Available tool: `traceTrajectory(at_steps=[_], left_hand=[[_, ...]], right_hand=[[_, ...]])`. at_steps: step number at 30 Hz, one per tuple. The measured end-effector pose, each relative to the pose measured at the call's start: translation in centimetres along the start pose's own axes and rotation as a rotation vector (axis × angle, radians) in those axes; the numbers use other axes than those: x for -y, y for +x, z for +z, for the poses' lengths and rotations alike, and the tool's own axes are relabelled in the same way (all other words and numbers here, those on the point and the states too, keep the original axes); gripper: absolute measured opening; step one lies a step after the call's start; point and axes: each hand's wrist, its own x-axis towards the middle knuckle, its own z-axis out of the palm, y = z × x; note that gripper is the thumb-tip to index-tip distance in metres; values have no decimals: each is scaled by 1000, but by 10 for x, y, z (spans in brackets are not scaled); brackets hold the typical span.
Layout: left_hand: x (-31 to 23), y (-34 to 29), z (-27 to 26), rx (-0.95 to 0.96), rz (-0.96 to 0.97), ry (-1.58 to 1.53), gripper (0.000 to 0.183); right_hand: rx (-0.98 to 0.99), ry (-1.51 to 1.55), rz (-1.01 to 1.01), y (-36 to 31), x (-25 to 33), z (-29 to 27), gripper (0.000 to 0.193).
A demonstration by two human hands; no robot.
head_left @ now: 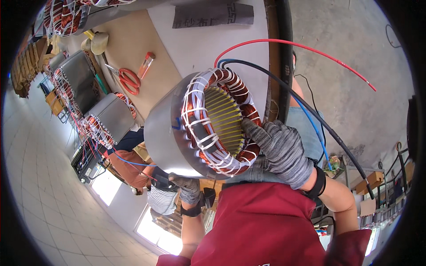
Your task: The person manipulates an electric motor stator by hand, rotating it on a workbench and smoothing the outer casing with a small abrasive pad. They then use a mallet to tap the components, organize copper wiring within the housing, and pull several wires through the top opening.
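Note:
A grey metal motor stator (165,126) lies tilted on the bench in front of me. Its near end carries a ring of copper windings laced with white cord, and yellow slot strips line the bore. My right hand (284,153), in a grey knit glove, is closed over the right side of the winding ring, fingertips reaching into the bore. Under the stator's lower left side, my gloved left hand (187,189) grips the body; its fingers are partly hidden. A red lead (284,41), a black lead (330,129) and a blue lead (317,133) run off to the right.
Red-handled scissors (129,81) and a clear tube with an orange cap (146,65) lie behind the stator. A dark abrasive sheet (213,16) is at the far edge. More wound stators (112,120) stand at left. Another person (128,166) is beyond the bench.

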Motion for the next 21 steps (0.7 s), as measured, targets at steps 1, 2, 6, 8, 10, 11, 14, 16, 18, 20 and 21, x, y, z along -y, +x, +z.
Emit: traceTrajectory(at_steps=[1,2,6,8,10,11,14,16,18,20,21], left_hand=[[1,1,-1,18,1,-21,64],[1,2,-4,41,-3,-56,63],[8,8,-14,214,-44,-316,57],[16,13,-23,370,-66,-501,55],[26,15,-32,530,-85,-658,53],[29,17,-36,597,-94,-706,52],[24,10,-28,406,-104,-501,45],[18,7,-21,301,-98,-385,41],[15,8,-12,232,-75,-325,38],[13,6,-6,177,-50,-280,35],[11,6,-2,148,-37,-257,33]], right_hand=[[-35,10,-45,0,-1,0,53],[-33,11,-47,3,0,-3,53],[10,49,-9,7,5,-14,54],[18,14,-8,7,2,-14,54],[123,3,58,4,1,-9,49],[122,7,57,2,-1,-4,49],[17,115,34,0,-1,9,48],[-118,176,73,-4,6,12,55],[-121,167,98,-3,8,17,56],[-107,182,130,-2,7,18,56],[-106,179,129,-3,7,19,56]])
